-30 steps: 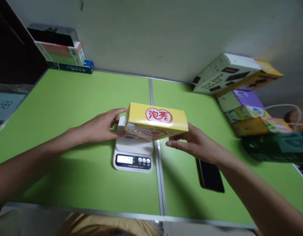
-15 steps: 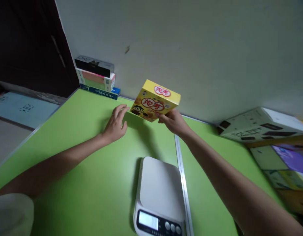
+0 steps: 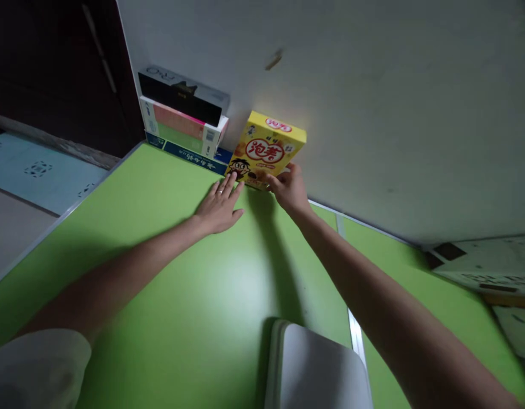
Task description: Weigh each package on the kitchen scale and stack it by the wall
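A yellow snack box [image 3: 265, 149] with red lettering stands upright near the wall, at the right end of a stack of boxes. My right hand [image 3: 290, 187] grips its lower right side, thumb on the front. Fingers spread, my left hand [image 3: 222, 207] reaches the box's lower left corner, its fingertips at or touching the front. In the stack, a black and grey box [image 3: 181, 96] lies on a pink and green box [image 3: 179, 128], with a dark blue box [image 3: 194, 159] at the bottom.
A white kitchen scale [image 3: 322, 369] sits at the near edge of view on the green table [image 3: 181, 295]. A metal strip [image 3: 355, 335] crosses the tabletop. More boxes [image 3: 496, 264] stand at the right. A wall [image 3: 373, 113] rises behind, and a dark door [image 3: 53, 68] is at the left.
My right hand has brought the yellow box down and left, against the end of the stack. My left hand has moved to its lower corner. The view has shifted, so the scale shows lower.
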A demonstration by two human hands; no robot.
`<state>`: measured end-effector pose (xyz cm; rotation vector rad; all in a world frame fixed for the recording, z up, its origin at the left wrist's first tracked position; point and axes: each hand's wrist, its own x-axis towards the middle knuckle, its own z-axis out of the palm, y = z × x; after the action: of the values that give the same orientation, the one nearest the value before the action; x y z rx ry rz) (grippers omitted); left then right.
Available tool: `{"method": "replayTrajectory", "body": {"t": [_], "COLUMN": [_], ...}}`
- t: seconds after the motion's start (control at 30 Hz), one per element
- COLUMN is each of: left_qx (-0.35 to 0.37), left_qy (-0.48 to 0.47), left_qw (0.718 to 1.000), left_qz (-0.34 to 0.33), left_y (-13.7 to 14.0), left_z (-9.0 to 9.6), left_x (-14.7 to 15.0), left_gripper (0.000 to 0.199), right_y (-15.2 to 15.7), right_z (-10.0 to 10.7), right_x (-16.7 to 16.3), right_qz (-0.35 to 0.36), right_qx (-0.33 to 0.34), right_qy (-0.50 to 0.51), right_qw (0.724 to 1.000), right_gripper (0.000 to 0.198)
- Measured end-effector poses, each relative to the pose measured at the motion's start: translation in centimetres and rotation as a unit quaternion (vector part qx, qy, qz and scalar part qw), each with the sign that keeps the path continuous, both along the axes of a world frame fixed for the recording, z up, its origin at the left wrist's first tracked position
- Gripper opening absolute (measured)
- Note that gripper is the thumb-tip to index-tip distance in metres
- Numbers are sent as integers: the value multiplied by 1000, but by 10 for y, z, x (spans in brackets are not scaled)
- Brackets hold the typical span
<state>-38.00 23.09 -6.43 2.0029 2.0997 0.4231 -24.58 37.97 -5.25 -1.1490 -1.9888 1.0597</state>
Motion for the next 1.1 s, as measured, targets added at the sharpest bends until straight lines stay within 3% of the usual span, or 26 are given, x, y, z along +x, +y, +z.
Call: {"method": "replayTrajectory", "body": {"t": [0.17, 0.37, 0.47, 0.57, 0.67, 0.77, 0.87, 0.93, 1.0, 1.1], "left_qx": [-18, -17, 3, 35, 62, 70, 82, 60, -37, -233], "left_qy": [17, 34, 32, 27, 32, 33, 2, -42, -98, -153], "left_qw": [1000, 999, 999, 999, 997, 997, 997, 995, 983, 927], "left_qz": [13, 16, 18, 30, 33, 21, -7, -65, -150, -251], "left_y": [13, 13, 11, 9, 2, -8, -20, -30, -45, -78], "left_z": [-2, -1, -2, -3, -3, 3, 23, 47, 77, 123], "left_x": [1, 2, 3, 1, -4, -5, 15, 44, 81, 141], "left_gripper": [73, 70, 66, 61, 57, 53, 47, 42, 39, 40], "right_y": [-5, -6, -7, -9, -16, -35, -66, -90, -116, -155], "right_z": [-35, -43, -38, -26, -6, 19, 47, 66, 84, 103], "right_x": [-6, -10, -11, -9, 0, 27, 70, 104, 140, 199], "right_qz": [-94, -116, -112, -83, -55, -34, 16, 81, 157, 258], "right_qx": [16, 51, 16, -69, -136, -154, -179, -205, -236, -274], "right_qy": [34, 67, 63, 55, 52, 55, 46, 34, 25, 22], "right_qw": [995, 990, 992, 993, 988, 986, 983, 975, 959, 926], "right_gripper": [35, 31, 30, 34, 38, 26, 4, 6, 8, 12]}}
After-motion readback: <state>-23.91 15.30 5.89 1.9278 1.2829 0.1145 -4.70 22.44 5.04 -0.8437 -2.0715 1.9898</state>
